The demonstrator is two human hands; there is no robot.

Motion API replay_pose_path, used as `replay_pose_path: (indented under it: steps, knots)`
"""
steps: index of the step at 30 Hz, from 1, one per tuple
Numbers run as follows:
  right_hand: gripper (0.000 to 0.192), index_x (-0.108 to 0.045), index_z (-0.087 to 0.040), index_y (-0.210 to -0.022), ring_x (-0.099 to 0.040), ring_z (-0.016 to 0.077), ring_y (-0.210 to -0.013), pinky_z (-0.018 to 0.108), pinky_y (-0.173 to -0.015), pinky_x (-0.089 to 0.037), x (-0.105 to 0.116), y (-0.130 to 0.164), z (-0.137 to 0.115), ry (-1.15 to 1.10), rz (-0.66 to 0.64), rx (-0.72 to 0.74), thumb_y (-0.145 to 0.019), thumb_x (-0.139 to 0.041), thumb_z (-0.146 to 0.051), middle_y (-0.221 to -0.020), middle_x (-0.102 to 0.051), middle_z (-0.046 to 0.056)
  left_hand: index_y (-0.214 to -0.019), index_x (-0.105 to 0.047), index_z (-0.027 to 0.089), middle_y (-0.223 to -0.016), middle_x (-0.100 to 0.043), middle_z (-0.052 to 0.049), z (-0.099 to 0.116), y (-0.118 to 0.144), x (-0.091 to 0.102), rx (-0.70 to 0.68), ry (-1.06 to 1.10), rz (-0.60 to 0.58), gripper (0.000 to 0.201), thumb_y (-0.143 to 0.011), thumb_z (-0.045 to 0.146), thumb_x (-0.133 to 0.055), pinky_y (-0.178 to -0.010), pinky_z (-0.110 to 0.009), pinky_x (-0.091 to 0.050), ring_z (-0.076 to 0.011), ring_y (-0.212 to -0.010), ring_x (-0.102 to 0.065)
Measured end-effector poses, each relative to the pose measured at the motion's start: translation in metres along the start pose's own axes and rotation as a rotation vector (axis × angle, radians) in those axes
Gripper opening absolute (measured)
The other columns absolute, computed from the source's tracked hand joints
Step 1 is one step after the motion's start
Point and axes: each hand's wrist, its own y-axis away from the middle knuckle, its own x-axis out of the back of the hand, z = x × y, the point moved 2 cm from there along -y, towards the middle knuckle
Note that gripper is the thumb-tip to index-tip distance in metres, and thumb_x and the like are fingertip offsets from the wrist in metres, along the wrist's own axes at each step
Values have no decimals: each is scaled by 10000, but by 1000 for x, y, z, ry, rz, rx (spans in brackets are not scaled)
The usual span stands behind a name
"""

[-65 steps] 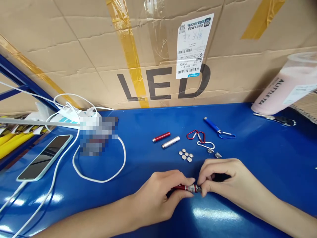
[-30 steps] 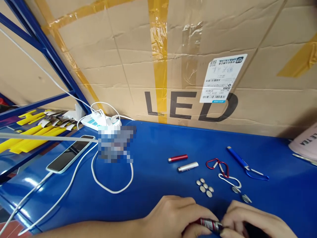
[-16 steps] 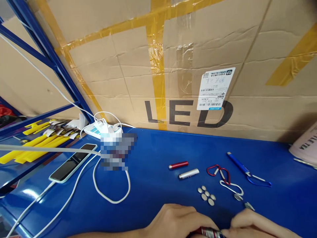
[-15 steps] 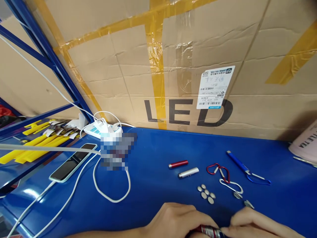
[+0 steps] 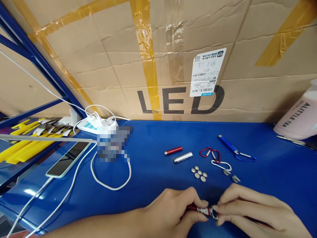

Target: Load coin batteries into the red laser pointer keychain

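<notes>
My left hand (image 5: pixel 170 211) grips a small red pen-shaped torch (image 5: pixel 201 209) low in the view, over the blue table (image 5: pixel 153 145). My right hand (image 5: pixel 252 211) pinches the torch's silver end with its fingertips. Just beyond the hands lie several button cells (image 5: pixel 198 174), a red tube (image 5: pixel 173 150), a silver tube (image 5: pixel 182 157), a red carabiner (image 5: pixel 210 152), a silver carabiner (image 5: pixel 221 164) with two small metal caps (image 5: pixel 231 176), and a blue torch with a blue clip (image 5: pixel 234 149).
A big cardboard box marked LED (image 5: pixel 173 59) stands along the table's back. A phone (image 5: pixel 65 159) on a white cable (image 5: pixel 109 178) and a power strip (image 5: pixel 95 125) sit at the left. A pink cup (image 5: pixel 297 115) lies at the right. Yellow strips (image 5: pixel 22 148) fill the left shelf.
The view rose and then dipped again, so both hands show more fully now. They still hold the red torch between them. The parts on the table have not moved.
</notes>
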Motion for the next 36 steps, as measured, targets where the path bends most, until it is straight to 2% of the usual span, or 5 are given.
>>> replay_pose_path:
  steps: [5,13,23,29,36]
  knots:
    - [138,-743,-280,-637,-642,118,-529,169,-487,-503,0,-4,-2,-2,-119,-175,-763,-690,-294,-612,-675,-5,-779,-477,167,-694,-595,-12,-3,-1,-2,-84,-83,7,119,-897,152,-463,-565,-179,-420,-112,-576,-538]
    - [103,-732,-266,-620,-595,105,-493,191,-444,-448,-5,-1,2,-17,-108,-316,-721,-710,-264,-586,-643,-20,-777,-524,155,-668,-541,0,-6,0,-5,-97,-80,30,149,-899,118,-448,-575,-184,-388,-104,-577,-487]
    - [187,-702,-241,-554,-506,96,-437,198,-383,-381,-7,-3,1,-12,-112,-409,-728,-690,-309,-511,-574,-20,-840,-592,149,-669,-575,-5,-5,-1,-5,-96,-113,49,145,-918,142,-470,-555,-178,-402,-97,-565,-515]
    - [121,-708,-261,-555,-529,100,-456,191,-415,-407,-7,-2,6,-81,-137,-516,-671,-732,-284,-529,-589,-28,-800,-578,140,-689,-625,-19,-2,-3,-4,-103,-103,65,145,-914,162,-492,-578,-178,-454,-104,-584,-573]
    - [115,-702,-274,-535,-544,90,-431,154,-390,-410,-6,-3,15,-111,-198,-471,-634,-743,-231,-520,-610,-35,-806,-613,119,-702,-663,-55,-2,-5,-1,-136,-94,77,199,-930,217,-495,-593,-167,-501,-114,-600,-624]
